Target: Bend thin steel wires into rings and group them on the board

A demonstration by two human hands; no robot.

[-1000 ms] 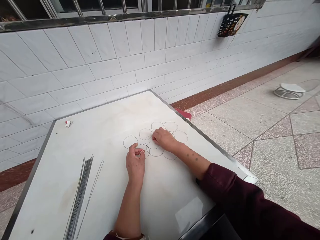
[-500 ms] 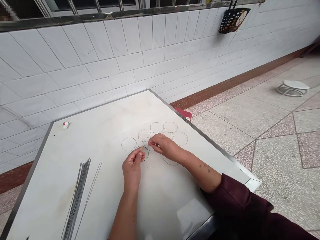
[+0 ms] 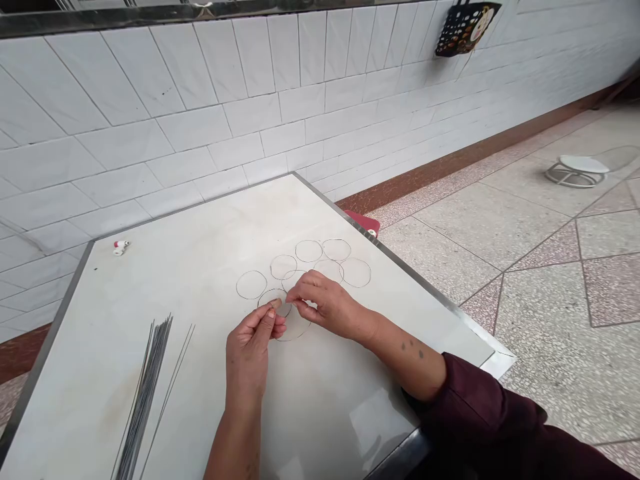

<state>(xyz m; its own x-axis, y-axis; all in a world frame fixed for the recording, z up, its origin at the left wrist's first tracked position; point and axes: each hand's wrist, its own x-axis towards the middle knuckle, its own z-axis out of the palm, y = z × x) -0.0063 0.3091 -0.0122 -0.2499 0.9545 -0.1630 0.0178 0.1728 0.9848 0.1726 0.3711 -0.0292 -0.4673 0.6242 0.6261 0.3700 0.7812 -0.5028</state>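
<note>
My left hand [image 3: 253, 333] pinches a thin dark wire [image 3: 299, 337] between thumb and fingers. The wire bends in a loose curve below the two hands. Close beside it, my right hand [image 3: 327, 305] has thumb and fingertips pinched together at the wire, fingertips nearly touching those of the left. The wire's ends are too fine to make out. Several thin wire rings [image 3: 251, 271] lie flat on the white table just beyond my hands, some overlapping. My right hand covers part of them.
A bundle of straight grey wires [image 3: 145, 393] lies at the table's left, with two loose wires [image 3: 167, 397] beside it. Small red-and-white items [image 3: 121, 247] sit near the far left corner. A red stool [image 3: 363, 222] shows past the table's right edge [image 3: 425, 288]. Tiled wall behind.
My hands have drawn closer together, the right fingertips moving left toward the left hand. The wire now curves up toward the right hand. The view has tilted slightly downward.
</note>
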